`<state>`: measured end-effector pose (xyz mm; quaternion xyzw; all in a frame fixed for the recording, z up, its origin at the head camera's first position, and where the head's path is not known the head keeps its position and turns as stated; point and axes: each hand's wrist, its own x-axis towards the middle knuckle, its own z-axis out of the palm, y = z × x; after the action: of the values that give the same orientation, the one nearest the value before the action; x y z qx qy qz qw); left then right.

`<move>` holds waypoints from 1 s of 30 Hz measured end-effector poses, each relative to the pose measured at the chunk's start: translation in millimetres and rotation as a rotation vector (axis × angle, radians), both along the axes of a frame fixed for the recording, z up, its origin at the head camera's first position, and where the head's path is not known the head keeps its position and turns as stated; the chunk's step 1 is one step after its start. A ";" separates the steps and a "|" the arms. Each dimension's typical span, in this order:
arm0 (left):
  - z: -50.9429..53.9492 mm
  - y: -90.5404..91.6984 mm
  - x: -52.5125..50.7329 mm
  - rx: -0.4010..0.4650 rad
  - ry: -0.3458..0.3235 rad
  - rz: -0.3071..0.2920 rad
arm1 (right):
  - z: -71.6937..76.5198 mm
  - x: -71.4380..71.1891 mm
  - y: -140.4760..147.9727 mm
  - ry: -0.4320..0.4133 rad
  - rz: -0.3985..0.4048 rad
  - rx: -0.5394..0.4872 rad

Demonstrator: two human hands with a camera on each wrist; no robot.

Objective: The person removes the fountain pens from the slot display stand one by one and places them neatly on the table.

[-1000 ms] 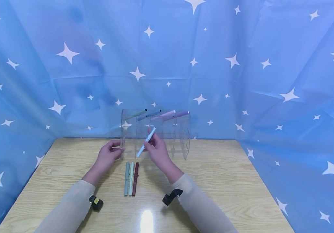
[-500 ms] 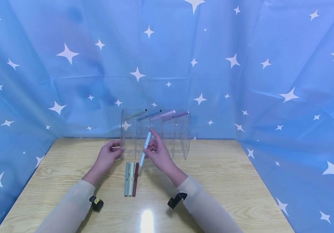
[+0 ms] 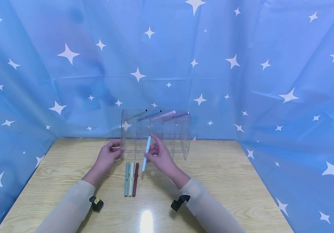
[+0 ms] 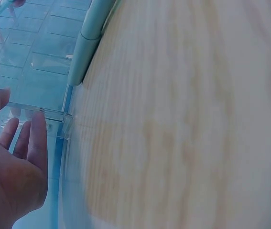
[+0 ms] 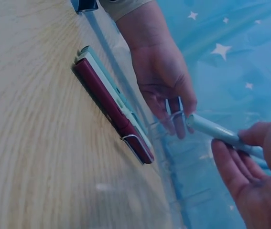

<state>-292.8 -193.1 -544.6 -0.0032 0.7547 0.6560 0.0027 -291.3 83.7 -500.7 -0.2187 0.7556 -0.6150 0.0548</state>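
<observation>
My right hand [image 3: 161,158] pinches a light blue pen [image 3: 147,150] between thumb and fingers, in front of a clear acrylic pen rack [image 3: 189,136]. The pen slants, its lower end above the table. At the rack's left end my left hand [image 3: 111,152] holds the side panel, thumb and fingertips at its edge in the left wrist view. Just in front lie three pens side by side: a grey-blue pen [image 3: 127,179], a pale green pen [image 3: 131,181] and a dark red pen [image 3: 135,183] with a wire clip.
Along the rack's top rest a green pen [image 3: 137,114], a blue pen [image 3: 152,115], a pink pen [image 3: 166,114] and a purple pen [image 3: 179,115], all slanting. A blue starred cloth [image 3: 213,81] hangs behind the wooden table [image 3: 219,181].
The right hand has drawn the light blue pen lower and nearer, and turned it to stand steeper. The left hand keeps its place on the rack, and the table pens lie as before.
</observation>
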 end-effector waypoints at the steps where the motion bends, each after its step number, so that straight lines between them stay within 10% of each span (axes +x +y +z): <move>1: -0.3 0.1 0.1 -0.002 0.003 -0.002 | -0.7 1.1 0.3 -0.003 0.004 0.006; 30: -1.5 -0.4 -0.8 -0.002 0.008 0.004 | -33.2 35.9 -1.9 -0.107 0.068 0.176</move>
<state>-293.5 -193.5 -546.1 -0.0019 0.7554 0.6552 -0.0017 -255.4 81.8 -534.0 -0.2053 0.7950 -0.5547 0.1349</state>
